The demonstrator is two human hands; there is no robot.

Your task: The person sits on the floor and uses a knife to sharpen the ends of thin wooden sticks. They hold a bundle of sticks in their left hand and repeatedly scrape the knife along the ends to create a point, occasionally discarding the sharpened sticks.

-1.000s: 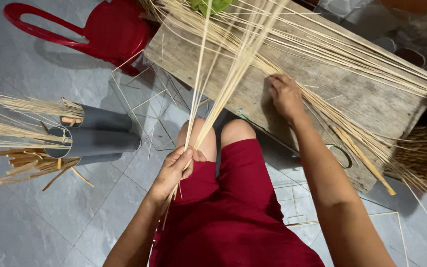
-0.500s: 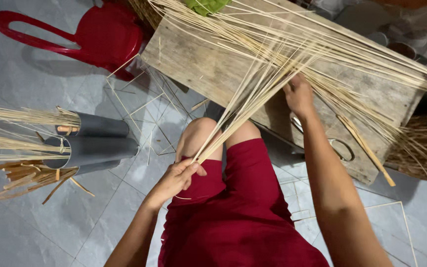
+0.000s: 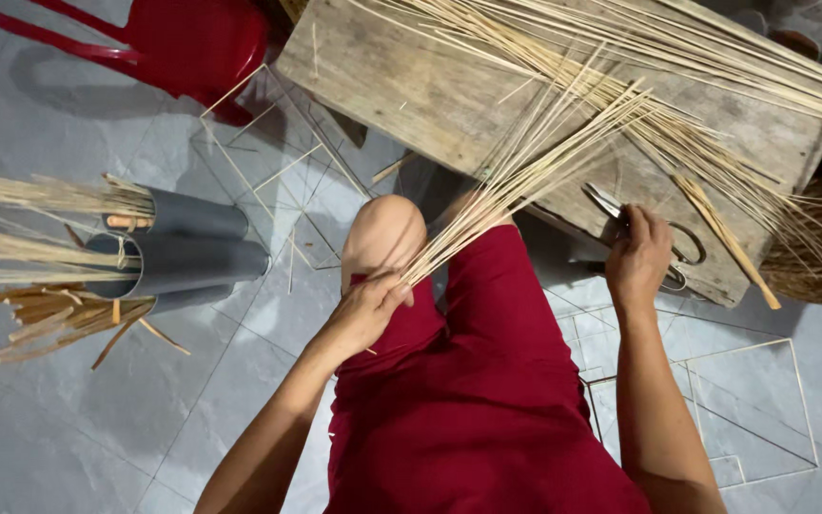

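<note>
My left hand (image 3: 365, 310) is closed on the near ends of a bunch of thin pale bamboo strips (image 3: 525, 171), just above my knee. The strips fan up and to the right over a worn wooden board (image 3: 411, 86). My right hand (image 3: 637, 259) rests at the board's near edge, its fingers curled around the handles of metal scissors (image 3: 654, 228). More loose strips (image 3: 715, 67) lie spread across the far half of the board. I wear red shorts (image 3: 468, 400).
Grey tubes (image 3: 183, 252) lie on the tiled floor at left, with strips and short offcuts (image 3: 49, 314) sticking out. A red plastic chair (image 3: 183, 38) stands at the top left. Thin stick frames (image 3: 715, 400) lie on the floor. A woven basket (image 3: 820, 238) sits at right.
My left hand has tilted the bunch down to the right onto the board. My right hand left the strips, came back to the board's near edge and closed on the scissors.
</note>
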